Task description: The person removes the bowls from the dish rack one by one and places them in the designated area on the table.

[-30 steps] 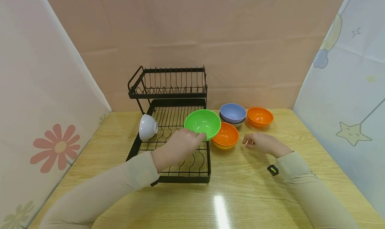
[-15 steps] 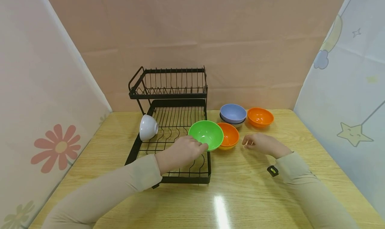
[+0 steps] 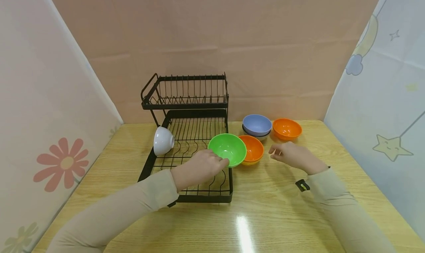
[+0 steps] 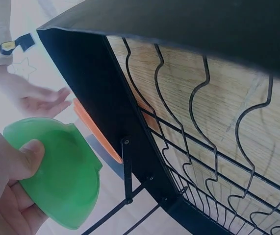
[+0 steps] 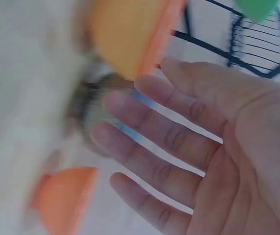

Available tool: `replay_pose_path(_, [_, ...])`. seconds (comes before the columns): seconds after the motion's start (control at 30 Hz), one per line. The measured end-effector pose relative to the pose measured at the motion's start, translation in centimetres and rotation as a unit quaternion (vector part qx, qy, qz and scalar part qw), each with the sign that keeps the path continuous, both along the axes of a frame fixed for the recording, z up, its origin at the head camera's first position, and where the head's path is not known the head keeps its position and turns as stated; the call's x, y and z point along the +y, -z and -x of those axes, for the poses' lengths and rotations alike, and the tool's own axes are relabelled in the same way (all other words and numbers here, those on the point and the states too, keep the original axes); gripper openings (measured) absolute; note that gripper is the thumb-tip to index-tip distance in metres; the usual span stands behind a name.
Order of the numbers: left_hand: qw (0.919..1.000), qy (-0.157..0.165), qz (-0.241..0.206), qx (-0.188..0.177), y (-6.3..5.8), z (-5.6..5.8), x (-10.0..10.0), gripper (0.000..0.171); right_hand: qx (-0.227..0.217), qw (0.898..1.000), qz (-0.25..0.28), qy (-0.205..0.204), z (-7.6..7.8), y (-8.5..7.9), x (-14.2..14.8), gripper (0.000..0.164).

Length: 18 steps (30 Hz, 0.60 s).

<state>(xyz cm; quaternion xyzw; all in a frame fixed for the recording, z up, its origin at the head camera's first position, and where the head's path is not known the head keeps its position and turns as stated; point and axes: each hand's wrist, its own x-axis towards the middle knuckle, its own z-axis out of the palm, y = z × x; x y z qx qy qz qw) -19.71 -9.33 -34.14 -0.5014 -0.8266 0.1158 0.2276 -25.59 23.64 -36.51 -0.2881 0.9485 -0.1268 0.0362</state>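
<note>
My left hand (image 3: 200, 168) pinches the near rim of a green bowl (image 3: 228, 149), held mouth up above the right side of the black dish rack (image 3: 202, 198). In the left wrist view the thumb presses on the bowl's outer wall (image 4: 66, 171). To its right an orange bowl (image 3: 254, 148) sits nested in a yellow bowl (image 3: 251, 163), partly hidden behind the green one. Just right of that stack is my right hand (image 3: 295, 157), holding nothing. Its fingers (image 5: 149, 125) are spread and slightly bent in the right wrist view.
A white bowl (image 3: 162, 141) stands on its side at the rack's left edge. Behind the nested pair, a blue bowl (image 3: 257, 125) rests in a dark-rimmed bowl (image 3: 264, 137), beside another orange bowl (image 3: 287, 129). The rack's upper tier (image 3: 186, 106) rises at the back.
The green bowl, in my left hand, has come lower and a little right, then stayed nearly still. My right hand has shifted slightly to the right.
</note>
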Motion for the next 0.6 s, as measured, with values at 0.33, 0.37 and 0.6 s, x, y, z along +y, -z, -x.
replay_pose_path(0.33, [0.9998,-0.007,-0.003,-0.016,-0.5,0.0,0.1,0.019,0.138,0.99,0.036,0.0,-2.6,-3.9,-2.6,0.048])
replay_pose_path(0.37, [0.9998,-0.007,-0.002,-0.018,-0.6,-0.1,0.1,0.019,0.157,0.987,0.043,-0.014,-2.9,-4.0,-3.0,0.056])
replay_pose_path(0.6, [0.9994,-0.016,0.004,-0.029,-0.7,-0.1,0.2,0.017,0.25,0.955,0.074,-0.141,-3.8,-3.7,-5.6,0.078])
